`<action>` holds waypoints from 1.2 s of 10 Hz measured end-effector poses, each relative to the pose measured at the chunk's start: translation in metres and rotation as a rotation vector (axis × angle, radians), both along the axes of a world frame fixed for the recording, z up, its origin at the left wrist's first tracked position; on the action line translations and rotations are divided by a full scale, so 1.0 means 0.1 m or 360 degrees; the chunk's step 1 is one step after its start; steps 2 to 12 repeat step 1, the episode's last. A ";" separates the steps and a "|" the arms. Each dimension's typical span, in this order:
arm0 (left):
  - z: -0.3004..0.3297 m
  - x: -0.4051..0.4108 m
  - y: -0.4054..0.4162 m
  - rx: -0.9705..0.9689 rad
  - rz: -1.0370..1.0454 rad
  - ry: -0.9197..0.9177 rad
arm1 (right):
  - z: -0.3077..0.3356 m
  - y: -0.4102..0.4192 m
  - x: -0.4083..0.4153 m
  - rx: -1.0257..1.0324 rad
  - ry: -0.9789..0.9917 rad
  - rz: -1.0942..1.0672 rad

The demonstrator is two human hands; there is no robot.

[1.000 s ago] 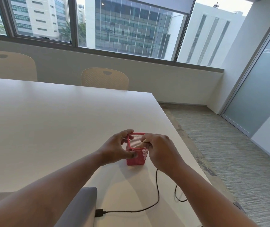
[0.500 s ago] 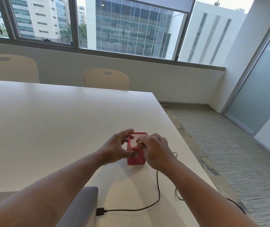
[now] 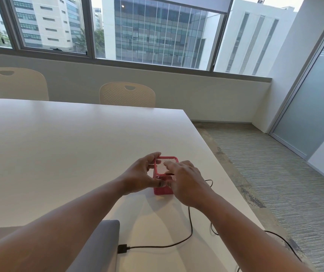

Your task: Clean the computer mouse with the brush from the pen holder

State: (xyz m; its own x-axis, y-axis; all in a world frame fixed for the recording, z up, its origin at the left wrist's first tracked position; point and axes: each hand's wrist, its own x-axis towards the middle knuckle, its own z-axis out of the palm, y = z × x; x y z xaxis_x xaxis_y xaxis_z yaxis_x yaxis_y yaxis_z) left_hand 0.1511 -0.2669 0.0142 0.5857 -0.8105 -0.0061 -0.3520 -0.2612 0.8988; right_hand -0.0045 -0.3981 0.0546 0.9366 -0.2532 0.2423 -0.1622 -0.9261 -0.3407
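Note:
A red mesh pen holder [image 3: 163, 190] stands upright on the white table [image 3: 59, 154], near its right edge. My left hand [image 3: 139, 177] grips the holder from the left, thumb on the front wall and fingers curled over the back rim. Over the holder's right side lies my right hand [image 3: 186, 183], its index finger stretched out above the opening and the other fingers loosely extended. No brush shows inside the holder or in either hand. The mouse is out of sight; my right hand hides the spot where the black cable [image 3: 190, 222] ends.
A grey laptop [image 3: 102, 244] lies at the near edge with the cable's plug beside it. The cable loops over the table's right edge toward the carpet. Two cream chairs [image 3: 127, 94] stand at the far side under the windows.
My right hand's fingers, curled at the holder's rim before, have straightened, and the index finger now points over the opening. My left hand keeps its grip on the holder.

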 end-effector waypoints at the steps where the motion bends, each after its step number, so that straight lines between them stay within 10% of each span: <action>1: 0.03 -0.03 0.03 -0.0040 -0.0003 0.0109 | 0.00 0.01 -0.03 0.0014 -0.0027 -0.0014; 12: 0.03 -0.03 0.03 -0.0040 -0.0003 0.0109 | 0.00 0.01 -0.03 0.0014 -0.0027 -0.0014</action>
